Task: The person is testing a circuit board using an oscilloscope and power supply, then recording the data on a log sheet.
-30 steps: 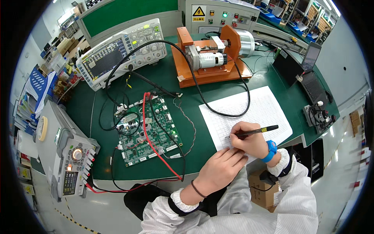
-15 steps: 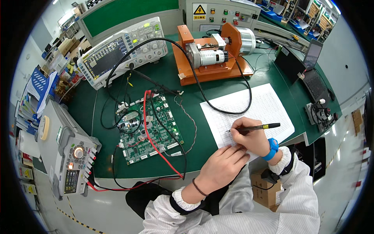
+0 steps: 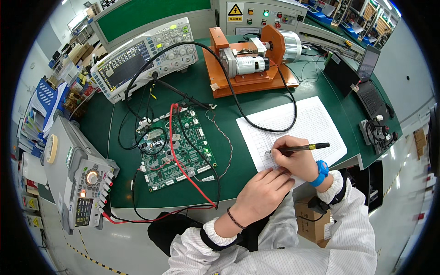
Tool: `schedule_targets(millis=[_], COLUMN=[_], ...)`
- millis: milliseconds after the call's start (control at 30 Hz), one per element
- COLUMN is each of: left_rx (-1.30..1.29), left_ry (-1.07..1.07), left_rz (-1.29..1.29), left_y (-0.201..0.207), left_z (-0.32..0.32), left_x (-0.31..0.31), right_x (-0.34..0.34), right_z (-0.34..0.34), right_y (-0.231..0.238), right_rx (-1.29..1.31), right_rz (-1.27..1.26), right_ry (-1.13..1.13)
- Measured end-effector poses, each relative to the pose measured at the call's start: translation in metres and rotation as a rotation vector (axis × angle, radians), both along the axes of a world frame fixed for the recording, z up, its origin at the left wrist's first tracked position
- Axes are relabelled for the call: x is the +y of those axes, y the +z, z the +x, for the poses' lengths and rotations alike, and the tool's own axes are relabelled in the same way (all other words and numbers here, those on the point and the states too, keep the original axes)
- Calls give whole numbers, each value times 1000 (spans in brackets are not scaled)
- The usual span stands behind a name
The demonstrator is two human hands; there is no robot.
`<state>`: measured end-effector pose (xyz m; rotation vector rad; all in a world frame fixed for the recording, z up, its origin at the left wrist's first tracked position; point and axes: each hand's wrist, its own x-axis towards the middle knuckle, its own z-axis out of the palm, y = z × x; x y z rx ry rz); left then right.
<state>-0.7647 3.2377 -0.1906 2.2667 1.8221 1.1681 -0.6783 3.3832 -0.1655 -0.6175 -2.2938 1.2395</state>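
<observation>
A black pen (image 3: pixel 304 148) is gripped in my right hand (image 3: pixel 297 162), its tip down on the printed grid sheet (image 3: pixel 316 123). The blue wrist strap (image 3: pixel 322 172) sits on that same arm. My left hand (image 3: pixel 266 191) lies flat at the sheet's near edge, fingers stretched together and touching the right hand; it holds nothing I can see. Left of the paper lies a green circuit board (image 3: pixel 183 156) with red and black leads attached. Across the sheet's far left part loops a thick black cable (image 3: pixel 236 101).
An orange motor rig (image 3: pixel 250 82) stands at the back, beside an oscilloscope (image 3: pixel 142 59). The power supply (image 3: pixel 82 178) is at the left edge. At the right are an open laptop (image 3: pixel 369 82) and a cable-filled connector block (image 3: pixel 378 133). A cardboard box (image 3: pixel 311 220) sits below the table.
My hands and the pen have hardly moved over the sheet. A green light on the back panel looks brighter now.
</observation>
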Motion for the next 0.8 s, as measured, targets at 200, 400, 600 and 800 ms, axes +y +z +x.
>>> schedule_targets(millis=[200,400,600,800], left_rx=[33,77,59,55], left_ry=[-6,25,77,86], left_rz=[11,12,5,-30], left_y=[3,6,4,10], left_z=[1,1,0,-4], left_x=[2,-3,-10,-12], right_x=[7,34,53,59], right_z=[6,28,76,77], right_y=[-5,13,16,1], right_rx=[65,351,449,391], right_rz=[-90,-253,-194,-333], right_ry=[-60,-285,-336,-334])
